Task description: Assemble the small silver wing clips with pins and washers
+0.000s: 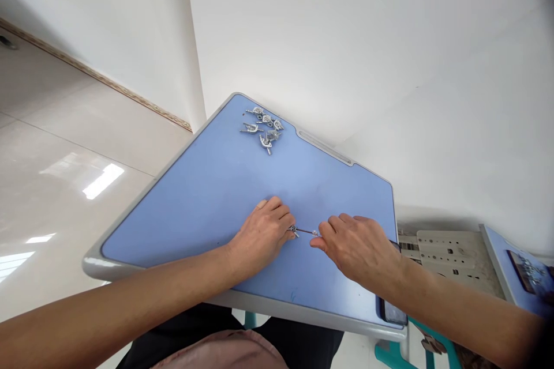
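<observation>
My left hand [264, 234] rests on the blue desk top [208, 196], fingers curled and pinching one end of a small metal clip [298, 231]. Facing it from the right, my right hand [352, 245] pinches the clip's thin other end, which carries a tiny pale bead. The clip spans the short gap between the two hands, low over the desk's near half. A pile of several similar silver metal clips [264, 125] lies at the desk's far edge, well beyond both hands.
The desk has a grey rim [130, 207] and a pencil groove [324, 148] along its far side against a white wall. A dark phone [392, 312] lies at the near right corner. Another blue desk [519, 271] stands to the right. Tiled floor lies on the left.
</observation>
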`<state>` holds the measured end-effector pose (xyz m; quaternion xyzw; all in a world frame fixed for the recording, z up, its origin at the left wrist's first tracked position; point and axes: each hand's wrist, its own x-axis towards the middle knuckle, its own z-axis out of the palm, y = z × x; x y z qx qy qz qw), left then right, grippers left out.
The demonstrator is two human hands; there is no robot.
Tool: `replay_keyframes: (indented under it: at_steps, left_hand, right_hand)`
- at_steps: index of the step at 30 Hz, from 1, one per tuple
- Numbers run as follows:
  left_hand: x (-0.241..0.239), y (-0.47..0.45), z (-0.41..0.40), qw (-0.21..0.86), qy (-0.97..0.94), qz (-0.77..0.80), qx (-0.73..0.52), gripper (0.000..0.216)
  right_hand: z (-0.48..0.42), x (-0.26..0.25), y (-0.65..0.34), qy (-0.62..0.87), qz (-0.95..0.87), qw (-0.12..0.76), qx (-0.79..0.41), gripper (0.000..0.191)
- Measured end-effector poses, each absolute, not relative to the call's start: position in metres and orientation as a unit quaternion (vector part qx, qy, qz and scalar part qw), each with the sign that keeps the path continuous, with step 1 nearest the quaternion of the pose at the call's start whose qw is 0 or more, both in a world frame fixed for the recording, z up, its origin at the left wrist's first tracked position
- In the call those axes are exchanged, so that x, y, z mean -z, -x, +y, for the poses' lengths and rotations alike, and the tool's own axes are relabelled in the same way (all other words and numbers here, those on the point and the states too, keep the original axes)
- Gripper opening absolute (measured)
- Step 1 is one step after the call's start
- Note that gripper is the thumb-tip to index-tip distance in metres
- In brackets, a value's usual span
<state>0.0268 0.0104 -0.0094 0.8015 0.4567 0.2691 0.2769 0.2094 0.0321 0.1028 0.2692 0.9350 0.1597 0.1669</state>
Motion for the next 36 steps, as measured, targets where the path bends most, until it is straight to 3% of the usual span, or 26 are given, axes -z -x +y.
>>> replay_keyframes:
  at_steps: [5, 12, 20, 26, 29, 34, 36]
  left_hand:
    - [0.011, -0.028, 0.011, 0.270, -0.802, 0.457, -0.275, 0.010]
    - [0.010, -0.027, 0.011, 0.277, -0.801, 0.457, -0.271, 0.010]
    - [0.010, -0.028, 0.012, 0.258, -0.811, 0.458, -0.256, 0.012]
    - [0.011, -0.028, 0.012, 0.232, -0.820, 0.454, -0.261, 0.015]
    - [0.012, -0.028, 0.012, 0.223, -0.821, 0.453, -0.267, 0.014]
    - [0.015, -0.029, 0.012, 0.211, -0.824, 0.455, -0.265, 0.016]
    - [0.015, -0.029, 0.012, 0.211, -0.823, 0.457, -0.264, 0.018]
  right_hand:
    - [0.033, -0.108, -0.205, -0.261, 0.937, 0.199, -0.119, 0.005]
    - [0.037, -0.102, -0.204, -0.333, 0.889, 0.289, -0.120, 0.030]
    - [0.031, -0.112, -0.198, -0.306, 0.891, 0.327, -0.078, 0.011]
    - [0.038, -0.114, -0.175, -0.403, 0.824, 0.397, -0.041, 0.038]
    - [0.043, -0.119, -0.171, -0.425, 0.833, 0.355, -0.006, 0.028]
    - [0.047, -0.119, -0.177, -0.311, 0.887, 0.340, -0.025, 0.006]
    - [0.048, -0.116, -0.181, -0.266, 0.907, 0.320, -0.056, 0.013]
